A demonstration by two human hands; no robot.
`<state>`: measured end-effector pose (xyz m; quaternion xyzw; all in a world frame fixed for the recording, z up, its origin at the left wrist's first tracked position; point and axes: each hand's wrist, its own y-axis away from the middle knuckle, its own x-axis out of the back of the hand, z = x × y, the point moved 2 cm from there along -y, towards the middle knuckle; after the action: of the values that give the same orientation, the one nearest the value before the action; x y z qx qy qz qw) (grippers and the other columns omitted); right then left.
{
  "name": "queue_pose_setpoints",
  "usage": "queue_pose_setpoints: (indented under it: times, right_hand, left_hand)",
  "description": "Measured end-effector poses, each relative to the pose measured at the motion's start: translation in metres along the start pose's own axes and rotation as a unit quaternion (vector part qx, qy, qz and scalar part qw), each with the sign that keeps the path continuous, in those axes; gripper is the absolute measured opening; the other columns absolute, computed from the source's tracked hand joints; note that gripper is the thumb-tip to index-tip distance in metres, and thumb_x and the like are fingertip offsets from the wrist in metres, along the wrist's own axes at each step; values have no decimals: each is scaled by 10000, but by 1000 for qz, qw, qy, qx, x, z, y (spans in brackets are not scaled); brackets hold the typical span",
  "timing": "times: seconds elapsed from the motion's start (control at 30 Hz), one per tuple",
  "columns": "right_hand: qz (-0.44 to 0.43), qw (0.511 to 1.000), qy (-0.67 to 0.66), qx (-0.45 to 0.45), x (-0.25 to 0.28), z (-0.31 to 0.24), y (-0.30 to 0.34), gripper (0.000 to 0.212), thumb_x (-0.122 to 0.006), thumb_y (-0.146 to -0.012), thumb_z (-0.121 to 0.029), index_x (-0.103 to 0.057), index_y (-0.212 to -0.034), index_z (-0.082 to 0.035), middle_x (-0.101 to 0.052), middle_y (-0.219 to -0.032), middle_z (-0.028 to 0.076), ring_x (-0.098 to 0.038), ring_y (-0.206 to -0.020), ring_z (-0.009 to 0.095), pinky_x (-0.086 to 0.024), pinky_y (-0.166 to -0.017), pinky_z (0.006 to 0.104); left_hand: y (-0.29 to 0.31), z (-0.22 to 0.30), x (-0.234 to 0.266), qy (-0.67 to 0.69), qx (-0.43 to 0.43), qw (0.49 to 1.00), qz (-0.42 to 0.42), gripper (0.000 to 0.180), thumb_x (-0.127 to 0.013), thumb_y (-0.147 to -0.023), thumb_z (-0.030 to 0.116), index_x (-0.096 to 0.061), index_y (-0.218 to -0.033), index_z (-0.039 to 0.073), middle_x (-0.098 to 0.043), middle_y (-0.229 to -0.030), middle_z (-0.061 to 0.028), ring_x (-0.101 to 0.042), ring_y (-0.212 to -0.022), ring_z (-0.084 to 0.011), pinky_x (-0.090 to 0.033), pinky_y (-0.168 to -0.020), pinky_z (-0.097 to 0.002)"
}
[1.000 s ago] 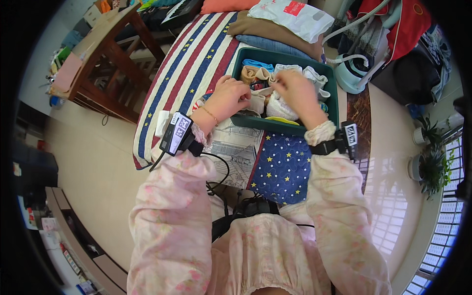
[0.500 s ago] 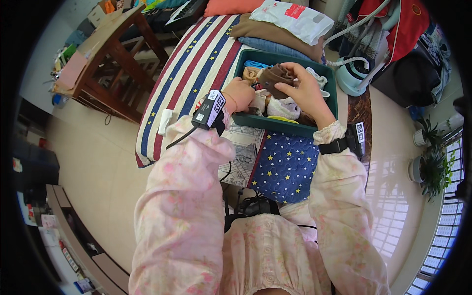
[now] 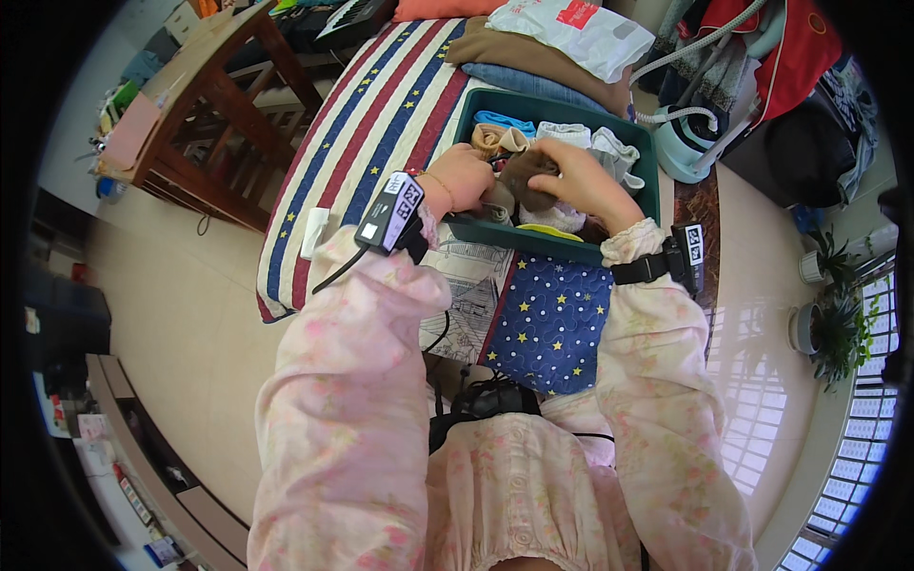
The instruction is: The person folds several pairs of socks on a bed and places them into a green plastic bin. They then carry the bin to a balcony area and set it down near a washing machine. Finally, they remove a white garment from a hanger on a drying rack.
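A dark green storage bin [image 3: 557, 249] holds several rolled and folded socks and small cloths. My right hand [image 3: 592, 186] is inside it, thumb and fingers closed on a rolled brown sock [image 3: 524, 173] at the bin's middle. At the bin's left wall, my left hand [image 3: 461, 178] reaches in with bent fingers, beside a taupe rolled cloth [image 3: 498, 202]; its fingertips are hidden. Around them lie a tan roll [image 3: 487, 140], a blue cloth [image 3: 505, 123], white folded socks [image 3: 564, 134], grey-white socks [image 3: 614, 154], a fluffy white piece [image 3: 552, 218] and a yellow-edged item [image 3: 550, 231].
The bin stands on a striped quilted cover [image 3: 371, 143]. Behind it are folded brown clothes [image 3: 533, 65] and a white plastic bag [image 3: 576, 38]. A pale blue appliance with a hose [image 3: 684, 147] is at right; a wooden table [image 3: 209, 95] stands at left.
My right hand has lowered the brown sock into the bin, uncovering the white folded socks behind. My left hand stays near the left wall, having shifted only slightly.
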<state>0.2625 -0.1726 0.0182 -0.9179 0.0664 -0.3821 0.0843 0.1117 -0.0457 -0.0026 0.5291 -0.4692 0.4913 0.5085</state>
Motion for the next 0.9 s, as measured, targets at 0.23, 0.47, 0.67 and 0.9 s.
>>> queue_pose_setpoints:
  times: [0.23, 0.47, 0.67, 0.9]
  right_hand:
    - [-69, 997, 35, 10, -22, -10, -3, 312, -695, -745, -98, -614, -1032, -6, -647, -957, 193, -624, -901, 324, -482, -810, 367]
    - [-67, 994, 81, -7, -32, -11, -1, 352, -703, -745, -99, -595, -1067, -5, -636, -1001, 193, -604, -962, 353, -474, -832, 397]
    - [171, 975, 139, -27, 11, -13, 27, 414, -722, -758, -210, -578, -1089, -6, -616, -1044, 162, -578, -999, 333, -454, -865, 397]
    - [92, 938, 229, -245, 33, 34, 55, 562, -733, -721, -429, -613, -1098, -31, -612, -1107, 160, -528, -1091, 341, -441, -858, 419]
  left_hand:
    - [23, 5, 16, 101, 49, 992, 55, 163, -675, -714, 141, -666, -852, 56, -635, -842, -109, -570, -892, -299, -416, -880, -393]
    - [27, 25, 6, 142, 79, 974, 157, 319, -688, -739, 155, -601, -1027, 48, -639, -922, -109, -596, -961, -285, -358, -1024, -419]
    - [21, 21, 4, 104, 106, 983, 111, 408, -756, -696, 234, -600, -1033, 65, -660, -849, -107, -611, -933, -292, -354, -1007, -421]
    - [22, 37, 22, 212, 109, 930, 279, 311, -702, -765, 194, -601, -1017, 44, -610, -1004, -129, -557, -1000, -304, -431, -893, -397]
